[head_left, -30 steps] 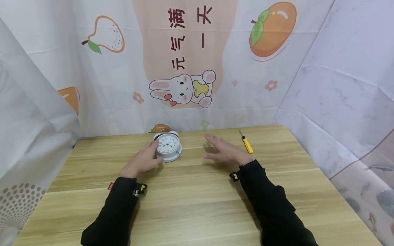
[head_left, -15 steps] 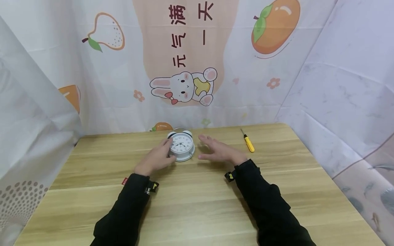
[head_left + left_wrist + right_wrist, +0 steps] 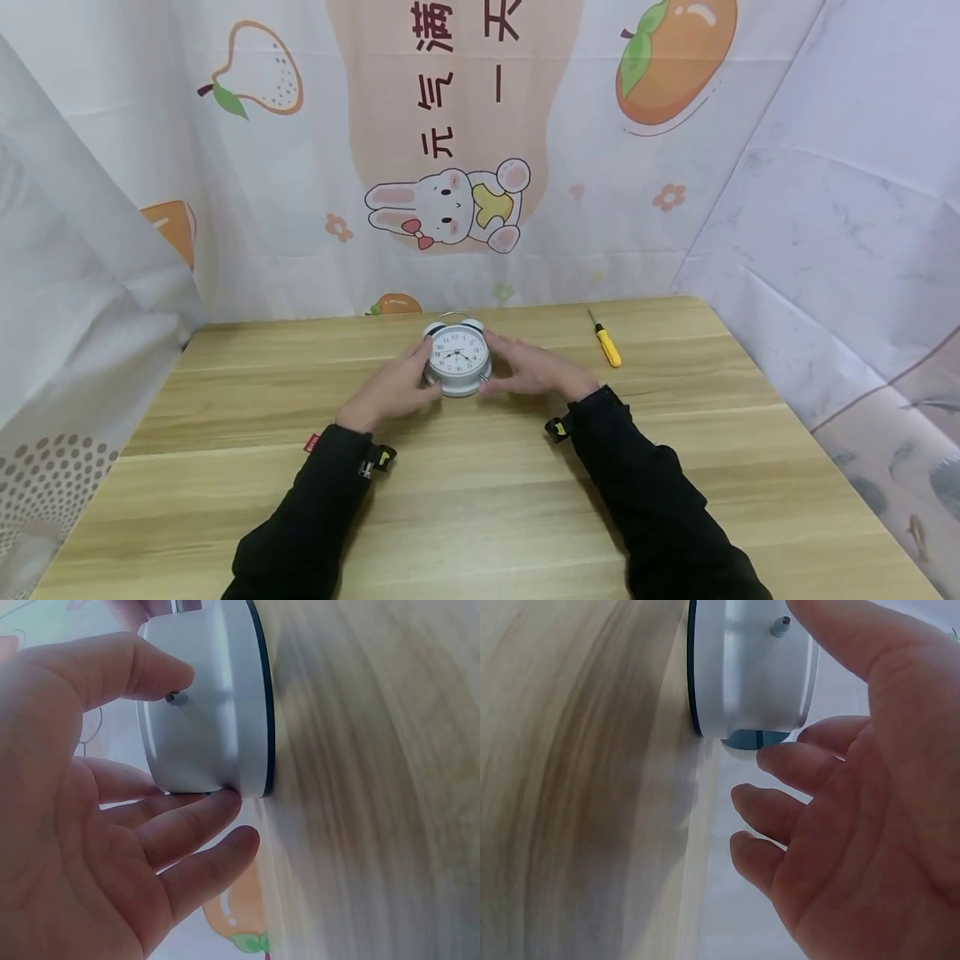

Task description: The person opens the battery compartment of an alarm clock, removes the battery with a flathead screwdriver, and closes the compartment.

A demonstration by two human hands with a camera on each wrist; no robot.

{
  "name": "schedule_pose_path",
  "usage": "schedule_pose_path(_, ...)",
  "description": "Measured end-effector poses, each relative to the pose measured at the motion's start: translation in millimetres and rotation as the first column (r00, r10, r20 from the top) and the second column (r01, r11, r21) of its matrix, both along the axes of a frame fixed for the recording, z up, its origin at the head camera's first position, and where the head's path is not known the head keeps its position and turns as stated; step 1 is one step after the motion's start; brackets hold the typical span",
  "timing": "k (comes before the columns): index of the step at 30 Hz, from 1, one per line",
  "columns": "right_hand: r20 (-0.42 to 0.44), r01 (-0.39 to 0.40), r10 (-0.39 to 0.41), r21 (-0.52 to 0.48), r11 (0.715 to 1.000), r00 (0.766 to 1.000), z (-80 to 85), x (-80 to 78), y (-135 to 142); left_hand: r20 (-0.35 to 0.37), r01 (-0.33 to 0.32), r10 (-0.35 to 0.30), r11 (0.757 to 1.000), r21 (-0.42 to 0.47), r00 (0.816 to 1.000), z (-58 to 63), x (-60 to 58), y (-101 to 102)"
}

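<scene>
A white twin-bell alarm clock (image 3: 457,352) lies tilted back on the wooden table, its dial facing up toward the head camera. My left hand (image 3: 392,388) grips its left side; in the left wrist view the thumb presses by a small metal peg and fingertips (image 3: 229,799) meet the other side of the casing (image 3: 199,742). My right hand (image 3: 531,369) is at the clock's right side with fingers loosely spread. The right wrist view has its thumb (image 3: 855,630) over the casing edge and its index finger (image 3: 795,763) right at a bell (image 3: 746,741).
A screwdriver (image 3: 608,346) with a yellow handle lies on the table (image 3: 480,500) to the right, near the back edge. Behind the table hangs a printed curtain (image 3: 300,167), and more cloth (image 3: 862,208) closes off both sides.
My left hand has slid the clock rightward along the table. My right hand has moved slightly left, and the gap between it and the clock has closed.
</scene>
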State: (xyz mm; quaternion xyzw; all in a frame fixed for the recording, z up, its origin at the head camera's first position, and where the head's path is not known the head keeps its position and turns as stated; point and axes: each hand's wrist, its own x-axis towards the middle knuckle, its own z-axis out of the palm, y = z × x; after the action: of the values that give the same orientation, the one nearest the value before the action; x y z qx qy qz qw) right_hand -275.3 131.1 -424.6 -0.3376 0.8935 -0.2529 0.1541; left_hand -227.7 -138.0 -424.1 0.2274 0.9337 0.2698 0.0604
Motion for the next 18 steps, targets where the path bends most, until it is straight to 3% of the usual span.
schedule_pose_path(10, -0.012, 0.025, -0.025, -0.008, 1.0, 1.0, -0.2, -0.2, 3.0, -0.032, 0.045, -0.043, 0.998, 0.037, 0.999, 0.2, 1.3, 5.9)
schedule_pose_path(18, -0.005, 0.018, -0.018, -0.004, 1.0, 1.0, -1.0, -0.3, 1.5, -0.01, 0.058, -0.058, 0.997, 0.049, 0.998, 2.6, 2.1, 5.0)
